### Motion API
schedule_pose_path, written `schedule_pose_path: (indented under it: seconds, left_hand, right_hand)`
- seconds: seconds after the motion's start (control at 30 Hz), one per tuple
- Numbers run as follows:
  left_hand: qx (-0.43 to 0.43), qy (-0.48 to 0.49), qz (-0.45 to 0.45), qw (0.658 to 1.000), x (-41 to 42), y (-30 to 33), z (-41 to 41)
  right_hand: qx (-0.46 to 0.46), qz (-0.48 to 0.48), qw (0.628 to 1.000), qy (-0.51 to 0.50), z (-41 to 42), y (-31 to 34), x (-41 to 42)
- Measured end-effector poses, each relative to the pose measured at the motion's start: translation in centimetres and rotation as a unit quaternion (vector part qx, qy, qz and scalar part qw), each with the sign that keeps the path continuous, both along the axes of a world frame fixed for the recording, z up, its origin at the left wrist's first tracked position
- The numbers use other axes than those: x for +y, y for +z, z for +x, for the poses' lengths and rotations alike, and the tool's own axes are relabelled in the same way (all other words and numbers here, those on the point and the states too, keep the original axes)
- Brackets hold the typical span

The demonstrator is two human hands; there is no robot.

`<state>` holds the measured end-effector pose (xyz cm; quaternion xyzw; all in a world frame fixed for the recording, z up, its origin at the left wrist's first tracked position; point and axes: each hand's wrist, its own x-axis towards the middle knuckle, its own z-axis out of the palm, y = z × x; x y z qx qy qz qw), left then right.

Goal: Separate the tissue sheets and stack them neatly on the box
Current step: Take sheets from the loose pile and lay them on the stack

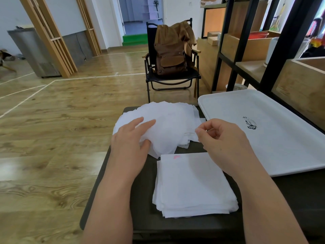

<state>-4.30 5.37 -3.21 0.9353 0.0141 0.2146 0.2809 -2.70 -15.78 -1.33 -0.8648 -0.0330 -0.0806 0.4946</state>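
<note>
A loose, ruffled pile of white tissue sheets lies at the far end of a dark box. Nearer to me on the same box sits a squared stack of tissue sheets with a small pink mark near its far edge. My left hand rests on the left side of the loose pile with straight fingers, whose tips slip under a thin top sheet. My right hand is curled, and its thumb and forefinger pinch the right edge of a tissue sheet in the loose pile.
A large white tray with a small black logo lies right of the box. Behind the box stands a black folding chair holding a brown backpack. Dark metal shelving with wooden boxes fills the right side. Wooden floor lies to the left.
</note>
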Motion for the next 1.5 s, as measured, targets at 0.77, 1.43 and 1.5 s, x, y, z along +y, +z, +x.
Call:
schedule_pose_path:
  seconds: [0.77,1.43,1.5]
  left_hand:
    - [0.119,-0.008,-0.467,0.876,-2.0,3.7,-1.7]
    - [-0.017,-0.017,-0.195,0.981,-1.1,3.2,-2.0]
    - [-0.025,-0.029,-0.194,0.980,-1.2,3.4,-2.0]
  right_hand:
    - [0.015,0.198,0.974,0.106,-0.7,0.7,1.5]
    - [-0.054,0.105,0.988,0.099,-0.3,0.6,0.7]
    - [-0.062,0.071,0.993,0.078,-0.3,0.5,0.5]
